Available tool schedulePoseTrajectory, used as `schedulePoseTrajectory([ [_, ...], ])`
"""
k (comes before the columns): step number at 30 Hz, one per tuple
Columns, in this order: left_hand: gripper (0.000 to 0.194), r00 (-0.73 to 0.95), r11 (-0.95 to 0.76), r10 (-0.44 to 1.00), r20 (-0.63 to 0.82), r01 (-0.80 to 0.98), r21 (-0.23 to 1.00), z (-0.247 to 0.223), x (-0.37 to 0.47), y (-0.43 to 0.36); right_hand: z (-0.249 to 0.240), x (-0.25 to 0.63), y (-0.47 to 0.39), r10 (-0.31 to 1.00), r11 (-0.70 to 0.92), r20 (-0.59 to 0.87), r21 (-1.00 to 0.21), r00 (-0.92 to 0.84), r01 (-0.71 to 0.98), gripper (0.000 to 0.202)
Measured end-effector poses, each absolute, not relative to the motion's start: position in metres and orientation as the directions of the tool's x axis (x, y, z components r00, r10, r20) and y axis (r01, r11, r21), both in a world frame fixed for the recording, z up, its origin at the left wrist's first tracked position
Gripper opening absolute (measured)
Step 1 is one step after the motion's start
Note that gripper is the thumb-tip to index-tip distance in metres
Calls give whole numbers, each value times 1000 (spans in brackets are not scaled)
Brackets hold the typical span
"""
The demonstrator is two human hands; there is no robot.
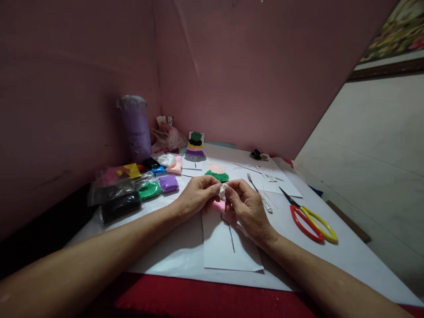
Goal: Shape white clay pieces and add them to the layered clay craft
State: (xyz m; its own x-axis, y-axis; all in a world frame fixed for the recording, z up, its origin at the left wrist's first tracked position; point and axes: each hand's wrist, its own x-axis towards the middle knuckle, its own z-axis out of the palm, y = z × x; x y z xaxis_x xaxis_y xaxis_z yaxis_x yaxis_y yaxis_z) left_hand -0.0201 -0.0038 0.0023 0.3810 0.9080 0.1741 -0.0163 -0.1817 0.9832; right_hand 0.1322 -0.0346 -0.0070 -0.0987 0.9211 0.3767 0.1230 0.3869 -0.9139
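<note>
Between my two hands is a small lump of white modelling clay [223,191]. My left hand [200,194] pinches it from the left with thumb and fingers. From the other side my right hand [247,207] grips the same lump. Under them lies a white paper sheet [228,256] with a dark drawn stem line [231,236] and bands of clay. Pale peach and green clay [217,176] show beyond my fingers, and pink clay [218,206] shows just below them. My hands hide the middle of that sheet.
Clay packets in purple [168,183], green [149,190] and black [121,206] lie on the left, before a tall purple canister [135,128]. A finished-looking striped clay card [196,150] leans at the back. On the right are a fork [260,194] and red-and-yellow scissors [309,218].
</note>
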Motion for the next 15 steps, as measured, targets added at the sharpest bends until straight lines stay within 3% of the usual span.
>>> schedulePoseTrajectory([
  [15,34,370,-212,910,186,29,977,6,-23,-6,-5,132,-36,894,448,443,-872,-69,197,16],
])
